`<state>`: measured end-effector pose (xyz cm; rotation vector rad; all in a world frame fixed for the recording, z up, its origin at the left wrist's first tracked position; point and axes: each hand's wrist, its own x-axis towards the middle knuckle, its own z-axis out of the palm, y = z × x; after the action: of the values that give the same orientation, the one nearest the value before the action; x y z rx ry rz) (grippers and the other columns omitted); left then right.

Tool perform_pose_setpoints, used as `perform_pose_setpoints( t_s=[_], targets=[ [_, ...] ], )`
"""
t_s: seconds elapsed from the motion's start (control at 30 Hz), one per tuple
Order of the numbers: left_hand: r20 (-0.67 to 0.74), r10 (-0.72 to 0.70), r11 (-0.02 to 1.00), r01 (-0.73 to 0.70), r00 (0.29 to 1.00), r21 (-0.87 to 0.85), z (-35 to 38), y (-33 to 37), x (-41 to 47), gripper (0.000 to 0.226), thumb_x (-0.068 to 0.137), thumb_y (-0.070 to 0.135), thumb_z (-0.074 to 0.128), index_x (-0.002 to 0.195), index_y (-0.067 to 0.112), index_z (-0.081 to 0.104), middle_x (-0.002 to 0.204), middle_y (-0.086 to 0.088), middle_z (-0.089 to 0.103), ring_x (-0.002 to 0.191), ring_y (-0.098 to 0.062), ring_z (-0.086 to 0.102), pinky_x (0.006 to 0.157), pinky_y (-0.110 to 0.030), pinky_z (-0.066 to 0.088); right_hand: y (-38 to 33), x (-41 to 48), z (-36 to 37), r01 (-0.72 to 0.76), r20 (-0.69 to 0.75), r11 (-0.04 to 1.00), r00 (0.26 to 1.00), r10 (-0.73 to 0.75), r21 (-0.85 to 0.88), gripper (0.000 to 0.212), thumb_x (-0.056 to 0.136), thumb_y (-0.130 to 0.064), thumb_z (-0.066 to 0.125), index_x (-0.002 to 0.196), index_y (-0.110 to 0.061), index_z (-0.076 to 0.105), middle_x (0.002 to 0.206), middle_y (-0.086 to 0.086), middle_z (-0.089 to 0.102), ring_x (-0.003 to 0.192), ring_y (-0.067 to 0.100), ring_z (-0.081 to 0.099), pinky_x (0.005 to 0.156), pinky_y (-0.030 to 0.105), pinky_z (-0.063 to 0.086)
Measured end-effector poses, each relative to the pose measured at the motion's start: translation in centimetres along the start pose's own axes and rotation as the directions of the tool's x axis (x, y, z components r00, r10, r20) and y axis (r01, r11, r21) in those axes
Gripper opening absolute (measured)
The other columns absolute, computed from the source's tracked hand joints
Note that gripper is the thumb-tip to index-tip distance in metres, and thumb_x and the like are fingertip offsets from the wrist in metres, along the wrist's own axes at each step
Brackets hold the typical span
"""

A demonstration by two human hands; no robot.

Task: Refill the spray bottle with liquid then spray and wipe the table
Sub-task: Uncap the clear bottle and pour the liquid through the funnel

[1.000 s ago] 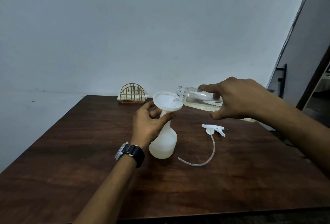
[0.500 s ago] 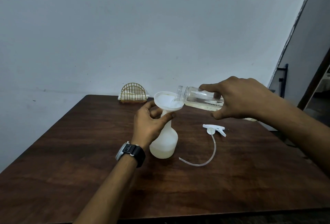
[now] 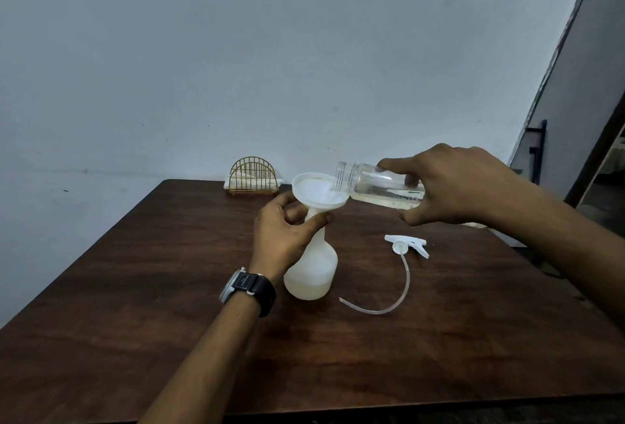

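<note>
A white translucent spray bottle [image 3: 313, 274] stands upright mid-table with a little pale liquid in its base. A white funnel [image 3: 318, 194] sits in its neck. My left hand [image 3: 284, 237] grips the bottle's neck just under the funnel. My right hand [image 3: 453, 186] holds a clear bottle [image 3: 375, 185] tipped on its side, its open mouth over the funnel's right rim, with clear liquid inside. The white trigger head [image 3: 407, 244] with its curved dip tube lies on the table to the right of the spray bottle.
The dark wooden table [image 3: 169, 305] stands against a pale wall. A gold wire napkin holder [image 3: 253, 176] with white napkins sits at the far edge. Something pale [image 3: 477, 224] lies behind my right hand. A doorway opens at the far right.
Both hands and both bottles keep nearly the same pose; the clear bottle stays tipped over the funnel.
</note>
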<state>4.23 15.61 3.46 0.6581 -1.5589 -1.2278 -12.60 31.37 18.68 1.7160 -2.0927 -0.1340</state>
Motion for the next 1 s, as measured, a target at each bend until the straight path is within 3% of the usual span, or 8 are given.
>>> perform_pose_setpoints(
  t_s=[0.37,0.63,1.0],
  targets=[
    [0.002,0.001,1.0,-0.001,1.0,-0.012,0.13,0.16,-0.14,0.055,0.077,0.017,0.092,0.126,0.021,0.068,0.107,0.002,0.082,0.107,-0.007,0.075,0.099,-0.045,0.059,0.19,0.22,0.06,0.004,0.001,1.0,1.0,-0.004,-0.013,0.081,0.078,-0.051,0.071,0.15,-0.054,0.034,0.113,-0.02,0.07,0.106,0.016,0.061,0.066,0.03,0.043],
    [-0.005,0.007,1.0,-0.007,1.0,-0.003,0.11,0.18,-0.22,0.057,0.077,0.017,0.092,0.128,0.018,0.068,0.107,0.003,0.082,0.106,-0.005,0.075,0.098,-0.042,0.06,0.22,0.18,0.18,0.012,-0.01,1.0,1.0,-0.012,-0.008,0.081,0.077,-0.051,0.071,0.149,-0.054,0.035,0.111,-0.02,0.07,0.102,0.016,0.062,0.069,0.031,0.05],
    [-0.011,0.013,1.0,-0.012,1.0,0.009,0.12,0.22,-0.22,0.057,0.077,0.018,0.092,0.129,0.019,0.068,0.107,0.004,0.082,0.106,-0.004,0.075,0.099,-0.041,0.06,0.28,0.1,0.36,0.024,-0.014,0.999,1.0,-0.024,-0.028,0.078,0.077,-0.051,0.069,0.147,-0.054,0.035,0.111,-0.02,0.07,0.099,0.017,0.063,0.062,0.03,0.046]
  ],
)
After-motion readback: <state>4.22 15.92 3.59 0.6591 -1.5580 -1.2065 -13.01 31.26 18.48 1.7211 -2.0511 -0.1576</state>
